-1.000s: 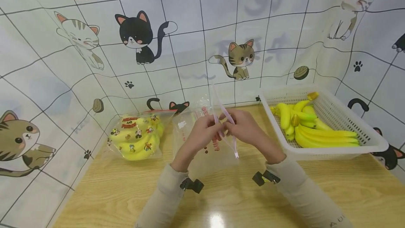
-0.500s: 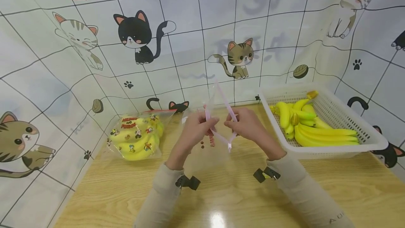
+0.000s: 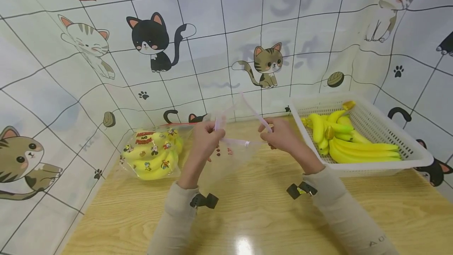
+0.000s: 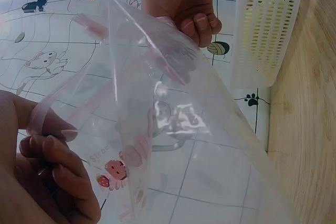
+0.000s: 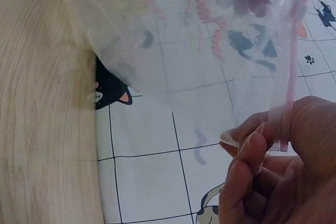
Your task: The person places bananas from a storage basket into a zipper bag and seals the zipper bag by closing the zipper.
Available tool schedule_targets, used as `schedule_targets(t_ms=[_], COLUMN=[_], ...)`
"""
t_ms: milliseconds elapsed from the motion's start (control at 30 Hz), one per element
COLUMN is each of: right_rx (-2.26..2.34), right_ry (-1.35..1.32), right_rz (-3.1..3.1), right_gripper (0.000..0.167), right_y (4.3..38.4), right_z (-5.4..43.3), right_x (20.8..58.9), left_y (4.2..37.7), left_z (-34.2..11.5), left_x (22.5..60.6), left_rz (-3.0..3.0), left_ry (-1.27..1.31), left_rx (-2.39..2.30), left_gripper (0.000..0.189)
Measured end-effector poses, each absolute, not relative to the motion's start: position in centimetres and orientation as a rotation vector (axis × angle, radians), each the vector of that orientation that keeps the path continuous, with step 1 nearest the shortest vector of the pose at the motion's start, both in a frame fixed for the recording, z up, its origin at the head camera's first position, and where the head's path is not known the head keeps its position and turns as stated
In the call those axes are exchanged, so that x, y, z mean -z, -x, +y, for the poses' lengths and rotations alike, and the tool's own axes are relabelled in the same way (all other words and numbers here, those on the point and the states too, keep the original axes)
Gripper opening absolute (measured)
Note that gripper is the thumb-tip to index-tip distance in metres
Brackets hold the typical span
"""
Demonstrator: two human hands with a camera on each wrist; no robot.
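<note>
Between my hands hangs a clear zip bag (image 4: pixel 199 124) with a pink zip strip and small red and pink prints, its mouth spread apart. My left hand (image 3: pixel 206 137) pinches one side of the pink rim between thumb and fingers. Opposite it, my right hand (image 3: pixel 281 137) pinches the other side of the rim, as the right wrist view also shows. A white slider (image 3: pixel 247 143) sits on the near part of the strip. Nothing shows inside the bag.
On the left lies a printed zip bag (image 3: pixel 152 152) with yellow bananas inside. At right stands a white perforated basket (image 3: pixel 417 160) holding several bananas (image 3: pixel 364 152). A cat-patterned sheet (image 3: pixel 212 50) rises behind the wooden table (image 3: pixel 262 215).
My hands have drawn apart, the left moving further left and the right slightly right. The bag's mouth has spread from nearly together to wide, and its slider has shifted left and up.
</note>
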State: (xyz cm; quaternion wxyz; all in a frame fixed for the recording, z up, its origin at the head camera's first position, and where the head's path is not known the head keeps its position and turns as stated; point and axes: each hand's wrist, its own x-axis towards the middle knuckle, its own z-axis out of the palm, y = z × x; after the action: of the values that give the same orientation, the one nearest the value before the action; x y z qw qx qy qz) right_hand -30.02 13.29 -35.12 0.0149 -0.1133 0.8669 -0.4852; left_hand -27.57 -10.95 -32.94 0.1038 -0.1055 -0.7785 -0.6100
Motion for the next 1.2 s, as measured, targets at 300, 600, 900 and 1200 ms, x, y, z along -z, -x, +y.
schedule_targets(t_ms=[300,600,900,1200], right_rx=[1.37,1.327,1.348,1.35], right_ry=[0.325,0.362,0.518,0.447], right_rz=[2.686,2.596,2.598,2.671], right_gripper=[0.027,0.024,0.016,0.026], right_y=[30.1,29.6,29.7,29.5], right_z=[14.2,14.5,14.0,13.4], right_x=[34.6,34.4,34.8,34.7], left_y=[27.5,27.6,27.6,27.6], left_z=[-11.2,-10.8,-10.4,-10.7], left_x=[32.7,32.9,32.9,32.7], left_rz=[-1.99,-2.073,-2.157,-2.131], left_ry=[0.402,0.286,0.271,0.371], left_rx=[1.462,1.361,1.531,1.577], left_gripper=[0.032,0.027,0.024,0.032])
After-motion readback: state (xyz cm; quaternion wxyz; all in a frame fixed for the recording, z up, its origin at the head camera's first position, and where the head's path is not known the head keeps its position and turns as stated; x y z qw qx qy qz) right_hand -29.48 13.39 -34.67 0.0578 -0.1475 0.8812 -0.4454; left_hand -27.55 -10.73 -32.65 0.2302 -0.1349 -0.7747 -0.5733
